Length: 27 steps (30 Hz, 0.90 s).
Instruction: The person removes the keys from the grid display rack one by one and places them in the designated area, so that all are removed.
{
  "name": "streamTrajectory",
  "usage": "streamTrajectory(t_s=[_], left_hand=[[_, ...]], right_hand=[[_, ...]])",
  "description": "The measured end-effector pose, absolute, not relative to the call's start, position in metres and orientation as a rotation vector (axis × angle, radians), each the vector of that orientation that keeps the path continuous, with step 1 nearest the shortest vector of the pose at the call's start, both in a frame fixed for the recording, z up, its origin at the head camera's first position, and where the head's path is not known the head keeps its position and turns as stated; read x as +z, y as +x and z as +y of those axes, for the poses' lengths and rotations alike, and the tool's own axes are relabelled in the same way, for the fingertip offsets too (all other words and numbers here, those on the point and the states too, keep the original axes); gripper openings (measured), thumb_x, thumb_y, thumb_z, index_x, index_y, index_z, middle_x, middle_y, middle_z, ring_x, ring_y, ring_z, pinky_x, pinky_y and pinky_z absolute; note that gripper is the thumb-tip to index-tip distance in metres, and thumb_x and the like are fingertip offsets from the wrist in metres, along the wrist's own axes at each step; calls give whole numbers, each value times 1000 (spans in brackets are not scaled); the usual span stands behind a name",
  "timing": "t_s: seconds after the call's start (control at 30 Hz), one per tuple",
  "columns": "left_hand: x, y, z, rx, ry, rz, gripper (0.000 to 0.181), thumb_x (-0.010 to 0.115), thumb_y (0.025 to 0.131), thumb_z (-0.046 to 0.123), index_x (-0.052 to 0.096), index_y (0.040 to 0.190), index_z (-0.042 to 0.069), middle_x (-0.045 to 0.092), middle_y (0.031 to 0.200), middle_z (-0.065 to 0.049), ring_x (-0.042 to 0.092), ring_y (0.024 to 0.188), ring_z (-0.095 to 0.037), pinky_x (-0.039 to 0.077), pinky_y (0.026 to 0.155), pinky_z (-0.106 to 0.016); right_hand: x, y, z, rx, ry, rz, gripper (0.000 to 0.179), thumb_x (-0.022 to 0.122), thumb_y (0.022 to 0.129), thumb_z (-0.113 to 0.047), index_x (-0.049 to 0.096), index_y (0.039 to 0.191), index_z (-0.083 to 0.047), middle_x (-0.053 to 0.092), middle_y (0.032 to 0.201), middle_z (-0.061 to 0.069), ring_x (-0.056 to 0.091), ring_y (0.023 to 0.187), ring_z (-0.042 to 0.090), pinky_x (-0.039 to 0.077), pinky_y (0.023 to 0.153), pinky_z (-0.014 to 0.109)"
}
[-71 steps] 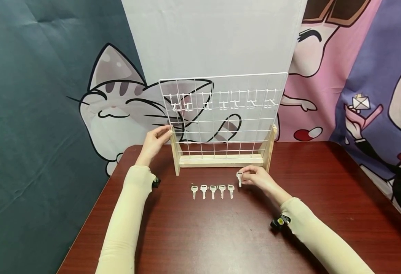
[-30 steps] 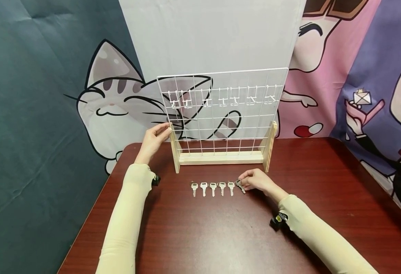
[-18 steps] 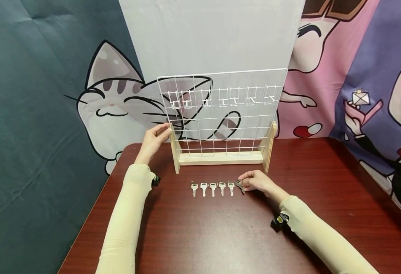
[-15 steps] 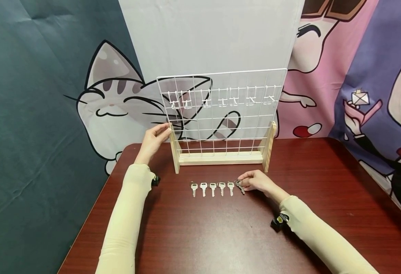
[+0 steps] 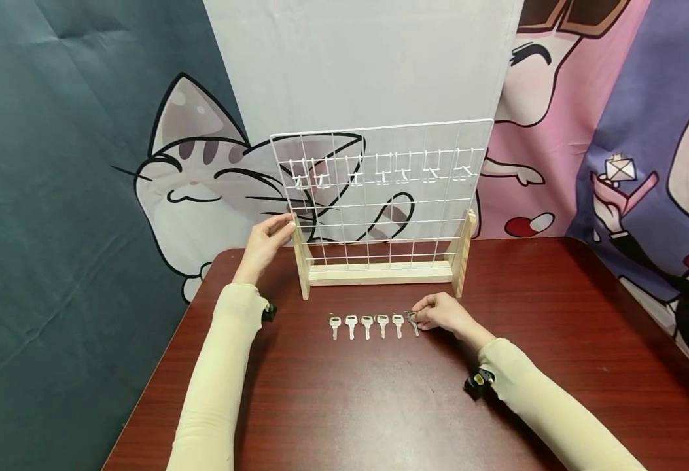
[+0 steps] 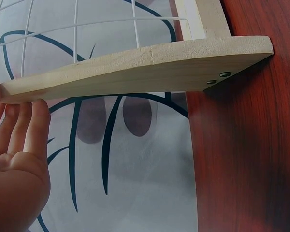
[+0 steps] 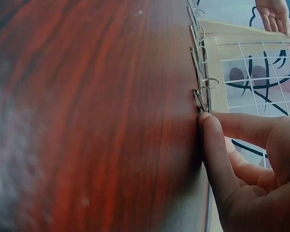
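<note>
My left hand [image 5: 264, 243] holds the upper end of the left wooden side post [image 5: 303, 271] of a white wire grid rack [image 5: 379, 226]. In the left wrist view its fingers reach behind the post, and only part of the thumb shows at the frame edge. My right hand [image 5: 447, 316] pinches a metal key [image 5: 414, 326] between thumb and fingertips, low at the tabletop. This key is slightly tilted and partly covered by the fingers. To its left several similar keys [image 5: 366, 327] lie in a row, with rings at their heads visible in the right wrist view.
Several white hooks [image 5: 402, 175] hang across the upper part of the grid. A wooden crossbar [image 5: 379, 275] joins the rack's two side posts. The dark red table [image 5: 356, 405] reaches back to a cartoon-printed cloth [image 5: 191, 216].
My right hand has lowered the key from the air to the table at the right end of the row, and its angle has shifted slightly. My left hand stays on the rack.
</note>
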<state>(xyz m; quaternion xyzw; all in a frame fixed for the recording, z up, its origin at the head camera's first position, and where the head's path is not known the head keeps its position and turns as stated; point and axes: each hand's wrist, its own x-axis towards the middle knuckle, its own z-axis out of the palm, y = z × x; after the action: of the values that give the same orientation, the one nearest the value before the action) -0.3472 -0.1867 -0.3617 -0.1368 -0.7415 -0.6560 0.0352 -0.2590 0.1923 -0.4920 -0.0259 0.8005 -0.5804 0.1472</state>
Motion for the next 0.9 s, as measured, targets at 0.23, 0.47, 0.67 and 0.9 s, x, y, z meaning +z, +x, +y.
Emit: streamTrajectory(t_s=[0.23, 0.47, 0.67, 0.9], left_hand=[[-363, -348, -187, -2030, -422, -2269, 41, 62, 100, 4, 54, 137, -11, 55, 140, -26, 64, 111, -12, 47, 107, -45], [-362, -349, -186, -2001, -415, -2286, 41, 62, 100, 5, 54, 137, -11, 56, 139, -26, 63, 115, -17, 50, 105, -40], [-362, -348, -186, -2015, -416, -2273, 41, 62, 100, 4, 54, 137, -11, 56, 140, -25, 63, 114, -16, 48, 106, -44], [-363, -348, -186, -2018, -409, -2282, 41, 62, 100, 4, 54, 138, -11, 56, 139, -27, 63, 112, -15, 49, 106, -42]], right_hand=[[-492, -262, 194, -1582, -92, 2356, 16, 72, 85, 2, 66, 96, 12, 69, 76, 8, 65, 62, 14, 62, 59, 29], [-488, -266, 194, -1488, -96, 2387, 13, 73, 84, 1, 68, 93, 9, 69, 73, 7, 65, 59, 14, 61, 57, 28], [-489, -267, 192, -1445, -97, 2409, 13, 74, 84, 1, 68, 93, 9, 68, 72, 7, 65, 59, 14, 61, 57, 28], [-488, -266, 191, -1408, -108, 2435, 12, 75, 83, 0, 69, 92, 7, 68, 71, 6, 65, 60, 14, 61, 57, 29]])
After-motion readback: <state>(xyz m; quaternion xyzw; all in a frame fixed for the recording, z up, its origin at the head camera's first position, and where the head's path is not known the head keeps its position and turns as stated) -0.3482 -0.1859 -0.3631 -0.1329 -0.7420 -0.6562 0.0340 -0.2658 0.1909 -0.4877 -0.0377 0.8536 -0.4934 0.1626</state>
